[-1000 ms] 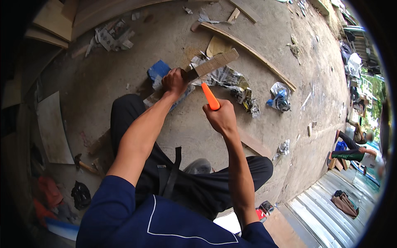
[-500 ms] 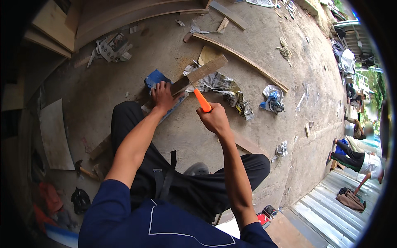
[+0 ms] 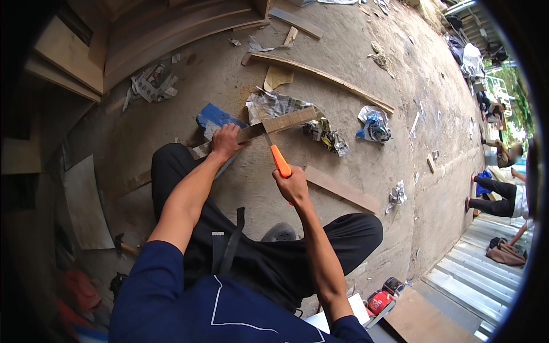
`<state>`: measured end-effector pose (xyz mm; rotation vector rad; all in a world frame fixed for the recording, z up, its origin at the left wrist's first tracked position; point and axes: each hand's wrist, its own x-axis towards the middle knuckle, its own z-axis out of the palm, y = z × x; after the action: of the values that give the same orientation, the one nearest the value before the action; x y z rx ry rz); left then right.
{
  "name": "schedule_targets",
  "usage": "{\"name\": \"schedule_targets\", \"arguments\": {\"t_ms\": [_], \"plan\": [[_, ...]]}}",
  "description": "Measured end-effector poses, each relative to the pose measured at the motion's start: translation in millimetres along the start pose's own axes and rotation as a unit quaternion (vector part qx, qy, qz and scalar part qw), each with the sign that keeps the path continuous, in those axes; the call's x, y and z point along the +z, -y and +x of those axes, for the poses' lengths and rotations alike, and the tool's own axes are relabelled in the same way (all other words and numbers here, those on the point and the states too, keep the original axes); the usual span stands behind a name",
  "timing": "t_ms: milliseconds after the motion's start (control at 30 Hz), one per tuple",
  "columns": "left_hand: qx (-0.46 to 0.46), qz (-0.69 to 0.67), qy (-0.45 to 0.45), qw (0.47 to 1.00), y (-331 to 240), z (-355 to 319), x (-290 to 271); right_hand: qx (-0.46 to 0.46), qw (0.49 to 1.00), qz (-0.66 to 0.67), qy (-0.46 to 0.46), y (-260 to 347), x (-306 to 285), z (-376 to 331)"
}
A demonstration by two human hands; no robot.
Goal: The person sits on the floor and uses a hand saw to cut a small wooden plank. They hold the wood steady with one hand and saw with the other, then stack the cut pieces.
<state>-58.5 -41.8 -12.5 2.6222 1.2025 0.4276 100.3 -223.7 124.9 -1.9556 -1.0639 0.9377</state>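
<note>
My right hand (image 3: 293, 184) is closed round the orange handle of a handsaw (image 3: 281, 160). Its thin blade, seen almost edge-on, meets a wooden board (image 3: 289, 119) near the board's middle. My left hand (image 3: 227, 141) presses on the same board, left of the blade, with its fingers bent over the top. Under and beside that hand is a blue-painted wooden block (image 3: 215, 116), on which the board seems to rest. Crumpled newspaper (image 3: 277, 104) lies on the ground behind the board. How deep the blade sits in the wood is hard to see.
A long wooden strip (image 3: 326, 79) crosses the ground farther off. Another board (image 3: 343, 191) lies by my right knee. A hammer (image 3: 124, 246) is at my left, and a red power tool (image 3: 382, 300) at my right. At far right, a person (image 3: 500, 197) stands near corrugated sheeting (image 3: 466, 280).
My right hand and the saw have come back toward me, showing more of the blade. The board's free end sits lower in view. My head view has shifted a little.
</note>
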Motion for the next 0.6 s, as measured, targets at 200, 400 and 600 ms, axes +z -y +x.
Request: {"name": "schedule_targets", "arguments": {"t_ms": [200,400,600], "plan": [[-0.003,-0.013,0.031,0.999,3,1,-5,0.001,1.000,-0.021,-0.010,15,6,-10],[-0.005,-0.031,0.009,0.999,0,-1,-6,0.018,0.999,-0.008,-0.048,30,22,-22],[-0.025,-0.043,0.035,0.998,4,0,-3,0.053,0.998,-0.030,-0.028,49,12,-46]]}}
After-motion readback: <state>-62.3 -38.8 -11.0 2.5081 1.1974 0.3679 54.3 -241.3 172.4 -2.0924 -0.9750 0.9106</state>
